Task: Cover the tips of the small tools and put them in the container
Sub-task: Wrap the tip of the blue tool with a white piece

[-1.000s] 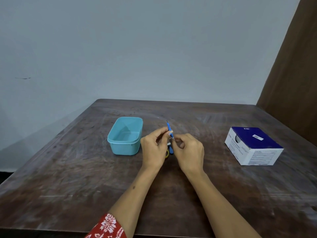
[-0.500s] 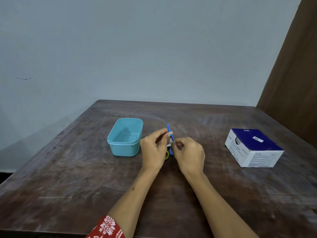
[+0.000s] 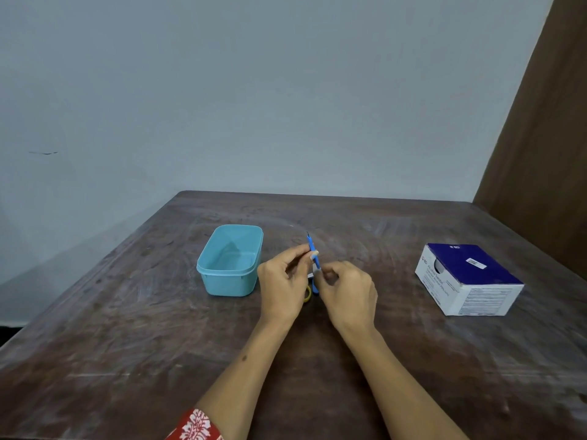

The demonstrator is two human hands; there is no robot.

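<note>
Pinching one blue tool (image 3: pixel 312 249) upright between both hands, beside the container (image 3: pixel 229 261).
Left hand (image 3: pixel 283 285) and right hand (image 3: pixel 346 295) grip its shaft; bare tip exposed. Risk: slippage pricks fingers or drops it onto the table (image 3: pixel 127 312).

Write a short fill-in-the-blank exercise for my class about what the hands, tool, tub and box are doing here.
1. Both hands hold a thin ____ tool.
2. The tub lies on the ____ hand's side.
3. The box lies on the ____ hand's side.
4. Both stand on the ____.

Missing words: blue; left; right; table
</note>
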